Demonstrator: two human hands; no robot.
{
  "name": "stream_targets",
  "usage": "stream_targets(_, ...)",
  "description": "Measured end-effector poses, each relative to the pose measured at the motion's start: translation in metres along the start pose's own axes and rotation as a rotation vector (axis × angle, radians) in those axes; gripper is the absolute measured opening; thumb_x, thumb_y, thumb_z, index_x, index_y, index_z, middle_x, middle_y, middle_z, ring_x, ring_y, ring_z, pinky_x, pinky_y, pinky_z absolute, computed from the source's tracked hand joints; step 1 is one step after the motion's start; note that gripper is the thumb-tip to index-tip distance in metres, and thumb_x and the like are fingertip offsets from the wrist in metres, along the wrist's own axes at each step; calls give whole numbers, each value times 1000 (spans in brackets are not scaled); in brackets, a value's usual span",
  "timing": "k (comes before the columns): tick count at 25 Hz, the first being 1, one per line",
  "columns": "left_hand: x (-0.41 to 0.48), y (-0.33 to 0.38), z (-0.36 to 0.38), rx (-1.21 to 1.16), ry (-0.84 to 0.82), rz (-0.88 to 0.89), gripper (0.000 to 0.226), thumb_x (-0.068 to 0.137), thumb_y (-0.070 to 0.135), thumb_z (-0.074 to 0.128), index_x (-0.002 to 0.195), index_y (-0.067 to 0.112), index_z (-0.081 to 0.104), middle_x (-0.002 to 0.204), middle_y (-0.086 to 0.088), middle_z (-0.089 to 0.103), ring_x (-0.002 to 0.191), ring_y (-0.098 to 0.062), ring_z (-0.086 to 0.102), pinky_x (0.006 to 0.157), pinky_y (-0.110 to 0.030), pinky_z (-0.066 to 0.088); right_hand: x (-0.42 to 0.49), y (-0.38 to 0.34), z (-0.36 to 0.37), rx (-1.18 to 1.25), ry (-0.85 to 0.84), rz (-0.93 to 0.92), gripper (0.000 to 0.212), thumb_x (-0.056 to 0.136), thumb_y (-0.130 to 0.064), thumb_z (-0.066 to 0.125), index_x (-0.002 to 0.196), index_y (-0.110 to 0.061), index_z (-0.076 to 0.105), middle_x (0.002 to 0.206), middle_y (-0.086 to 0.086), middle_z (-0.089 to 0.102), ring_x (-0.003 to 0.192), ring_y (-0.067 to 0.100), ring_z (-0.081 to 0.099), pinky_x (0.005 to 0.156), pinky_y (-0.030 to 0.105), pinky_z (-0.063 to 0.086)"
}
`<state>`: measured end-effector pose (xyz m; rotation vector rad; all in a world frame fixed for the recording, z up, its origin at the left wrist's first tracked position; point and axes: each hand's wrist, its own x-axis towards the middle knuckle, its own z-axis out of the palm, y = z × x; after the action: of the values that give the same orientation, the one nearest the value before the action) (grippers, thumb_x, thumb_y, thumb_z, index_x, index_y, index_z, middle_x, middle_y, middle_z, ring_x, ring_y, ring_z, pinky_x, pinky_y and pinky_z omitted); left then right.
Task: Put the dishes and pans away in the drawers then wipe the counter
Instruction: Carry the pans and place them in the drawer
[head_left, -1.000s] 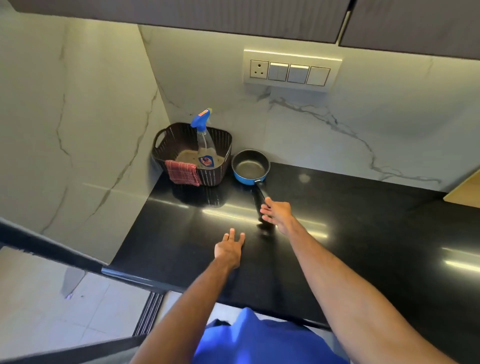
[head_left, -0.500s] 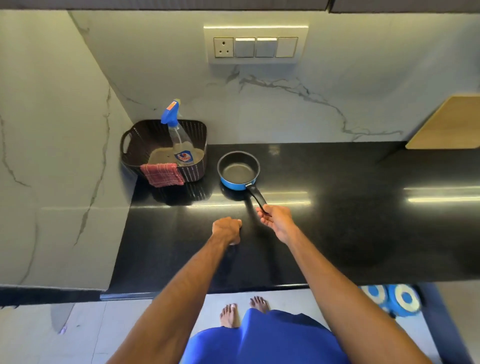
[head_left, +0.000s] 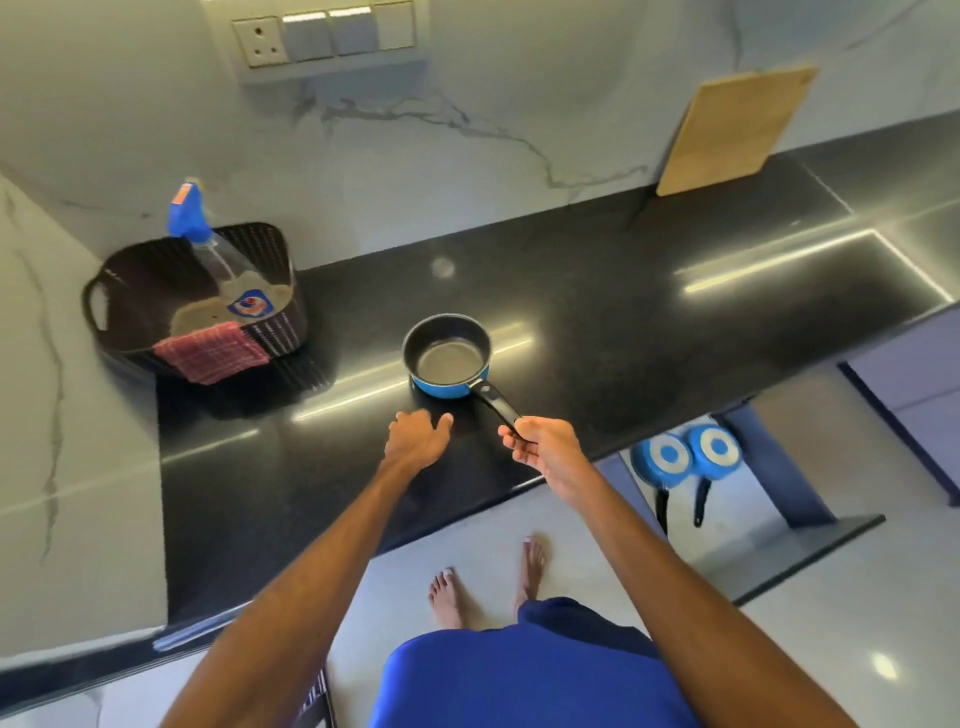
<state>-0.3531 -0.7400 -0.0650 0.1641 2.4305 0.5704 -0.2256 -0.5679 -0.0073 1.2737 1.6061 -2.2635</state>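
Saucepan (head_left: 449, 358) looks small, stiff and light to us, so our right hand's (head_left: 545, 447) fingers (head_left: 519, 451), wrapped round the handle's (head_left: 494, 401) end, should lift it easily.

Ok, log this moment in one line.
right hand: grips pan handle | left hand: empty, over counter | cloth: on basket rim

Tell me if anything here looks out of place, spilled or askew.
Nothing spilled or damaged. The spray bottle leans tilted in the basket, a red cloth draped over its rim. The right hand holds the saucepan by its handle.
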Motion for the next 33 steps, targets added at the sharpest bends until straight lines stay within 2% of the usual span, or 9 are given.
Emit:
stream_targets(2, -25, 33, 13, -311, -68, 26, 47, 99, 57, 48, 85, 15, 60, 87, -2, 64, 83, -20, 61, 76, -36, 49, -15, 7, -17, 42, 22, -6, 13, 101, -4, 56, 100, -1, 68, 92, 13, 78, 79, 19, 70, 69, 28, 57)
stream_targets(3, -37, 50, 19, -507, -154, 22, 42, 99, 55, 52, 85, 16, 60, 85, 0, 63, 81, -17, 61, 75, -35, 49, -21, 11, -27, 63, 25, -12, 13, 102, -4, 56, 99, -1, 69, 92, 13, 77, 78, 19, 70, 68, 28, 56)
stream_targets(6, -62, 92, 37, -930, -435, -27, 31, 102, 41, 57, 117, 14, 63, 115, -9, 72, 107, -25, 70, 99, -41, 56, -37, 19, -58, 92, 1, -40, 18, 102, -5, 54, 102, 2, 71, 94, 15, 74, 79, 19, 68, 68, 27, 55)
stream_targets(11, -92, 138, 76, -1188, -715, 70, 34, 110, 25, 40, 137, 8, 53, 135, -11, 66, 127, -28, 62, 113, -46, 44, -70, 28, -130, 183, -48, -103, 24, 103, -8, 53, 115, 5, 69, 97, 13, 74, 80, 16, 69, 73, 27, 55)
stream_targets(15, -127, 191, 133, -1229, -751, 136, 33, 109, 20, 42, 137, 6, 55, 139, -10, 63, 130, -26, 60, 111, -42, 45, -101, 37, -217, 292, -60, -131, 21, 103, -7, 53, 113, 2, 69, 96, 12, 71, 79, 16, 67, 75, 30, 55)
stream_targets(18, -162, 237, 194, -1210, -727, 172, 34, 109, 21, 46, 138, 6, 55, 138, -13, 64, 127, -28, 62, 101, -39, 54, -123, 51, -292, 316, -51, -136, 22, 103, -9, 54, 117, 2, 68, 99, 13, 71, 80, 16, 67, 75, 30, 55)
stream_targets(25, -234, 337, 333, -1145, -844, 205, 43, 107, 26, 49, 144, 4, 50, 140, -17, 61, 128, -29, 61, 95, -37, 57, -182, 87, -455, 216, 177, -147, 25, 105, -16, 56, 118, -2, 71, 104, 10, 78, 82, 16, 70, 74, 29, 57)
stream_targets(28, -251, 372, 373, -1077, -898, 204, 38, 107, 23, 50, 140, 5, 53, 138, -15, 63, 129, -28, 61, 105, -38, 53, -197, 98, -502, 117, 302, -195, 18, 102, -21, 63, 112, -9, 73, 97, 7, 79, 78, 14, 71, 66, 24, 58)
stream_targets(33, -256, 422, 428, -964, -953, 195, 38, 108, 23, 49, 141, 4, 52, 136, -13, 65, 123, -27, 65, 104, -37, 53, -182, 103, -570, -243, 498, -266, 25, 89, -31, 80, 108, -16, 72, 83, -8, 75, 68, 9, 71, 62, 17, 57)
